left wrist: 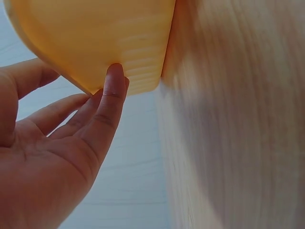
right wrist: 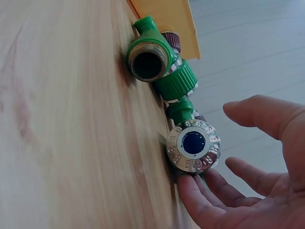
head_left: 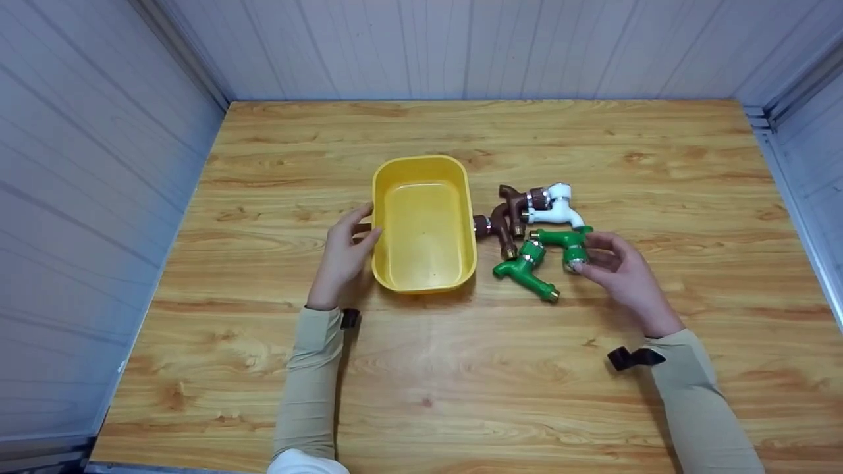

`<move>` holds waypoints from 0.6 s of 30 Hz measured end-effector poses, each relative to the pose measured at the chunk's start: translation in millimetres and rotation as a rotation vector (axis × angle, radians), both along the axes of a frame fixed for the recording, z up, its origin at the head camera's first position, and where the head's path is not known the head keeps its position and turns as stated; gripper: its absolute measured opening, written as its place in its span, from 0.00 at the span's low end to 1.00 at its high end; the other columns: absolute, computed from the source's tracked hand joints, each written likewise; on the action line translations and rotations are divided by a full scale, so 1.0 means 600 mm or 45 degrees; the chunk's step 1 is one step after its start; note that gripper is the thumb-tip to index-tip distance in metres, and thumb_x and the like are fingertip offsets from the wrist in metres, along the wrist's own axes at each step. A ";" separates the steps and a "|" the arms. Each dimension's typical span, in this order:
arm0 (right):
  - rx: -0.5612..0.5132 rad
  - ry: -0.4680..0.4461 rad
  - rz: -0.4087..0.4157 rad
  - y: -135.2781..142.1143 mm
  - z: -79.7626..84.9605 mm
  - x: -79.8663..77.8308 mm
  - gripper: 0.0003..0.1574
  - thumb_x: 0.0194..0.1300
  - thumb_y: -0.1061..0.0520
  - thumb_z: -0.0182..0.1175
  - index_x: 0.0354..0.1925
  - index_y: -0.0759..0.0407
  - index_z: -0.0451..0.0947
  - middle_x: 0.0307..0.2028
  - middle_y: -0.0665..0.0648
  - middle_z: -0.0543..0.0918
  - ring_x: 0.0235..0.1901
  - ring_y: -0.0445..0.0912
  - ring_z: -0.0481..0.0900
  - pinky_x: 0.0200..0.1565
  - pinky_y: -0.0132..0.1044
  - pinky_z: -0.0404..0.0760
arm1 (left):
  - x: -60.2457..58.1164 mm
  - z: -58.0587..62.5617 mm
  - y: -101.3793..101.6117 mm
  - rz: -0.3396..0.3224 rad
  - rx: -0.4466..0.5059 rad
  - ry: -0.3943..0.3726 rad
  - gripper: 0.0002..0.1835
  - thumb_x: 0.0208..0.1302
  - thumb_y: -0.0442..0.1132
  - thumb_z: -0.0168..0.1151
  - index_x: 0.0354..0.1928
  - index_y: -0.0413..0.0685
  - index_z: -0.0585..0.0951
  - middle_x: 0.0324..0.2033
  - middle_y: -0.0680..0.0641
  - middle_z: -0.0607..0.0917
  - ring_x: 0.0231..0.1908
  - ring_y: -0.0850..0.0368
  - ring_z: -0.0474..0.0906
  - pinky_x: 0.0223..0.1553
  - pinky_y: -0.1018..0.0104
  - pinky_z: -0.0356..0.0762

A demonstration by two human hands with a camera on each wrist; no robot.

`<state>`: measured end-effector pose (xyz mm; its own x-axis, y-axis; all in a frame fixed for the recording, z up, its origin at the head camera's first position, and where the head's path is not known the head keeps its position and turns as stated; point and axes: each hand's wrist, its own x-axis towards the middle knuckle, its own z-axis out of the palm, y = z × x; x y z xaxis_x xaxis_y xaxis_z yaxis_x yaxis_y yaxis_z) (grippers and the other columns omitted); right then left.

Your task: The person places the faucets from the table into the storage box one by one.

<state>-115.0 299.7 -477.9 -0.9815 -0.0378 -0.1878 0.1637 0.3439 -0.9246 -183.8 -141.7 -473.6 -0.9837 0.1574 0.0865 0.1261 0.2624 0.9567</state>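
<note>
A yellow plastic basin [head_left: 425, 283] stands on the table, its inside bare. My left hand [head_left: 346, 247] holds its left rim, thumb over the edge; in the left wrist view the fingers [left wrist: 112, 90] lie against the outer wall. To the basin's right, several taps lie in a cluster. My right hand [head_left: 622, 273] is at the nearer-right green tap [head_left: 563, 239], fingertips touching its knob [right wrist: 193, 145] while the thumb stands apart from it. A second green tap [head_left: 527, 271] lies closer to me. Behind are two brown taps [head_left: 502, 230] and a white tap [head_left: 558, 209].
The wood-grain table [head_left: 461, 395] is bounded by pale panel walls [head_left: 435, 52] at the back and both sides. One brown tap's knob lies against the basin's right wall. The taps touch or nearly touch one another. Black straps [head_left: 635, 357] sit at both wrists.
</note>
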 end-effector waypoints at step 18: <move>0.104 -0.008 -0.121 -0.016 -0.011 -0.004 0.44 0.57 0.54 0.70 0.66 0.64 0.61 0.56 0.63 0.71 0.57 0.55 0.71 0.56 0.37 0.74 | 0.020 0.055 0.008 -0.027 0.005 -0.069 0.25 0.66 0.23 0.53 0.65 0.25 0.64 0.62 0.28 0.67 0.55 0.31 0.70 0.57 0.49 0.71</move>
<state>-117.2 289.8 -484.7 -0.9787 0.0711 -0.1926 0.2048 0.4011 -0.8929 -171.7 -136.7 -440.6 -0.9834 0.1782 0.0339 0.0796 0.2561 0.9634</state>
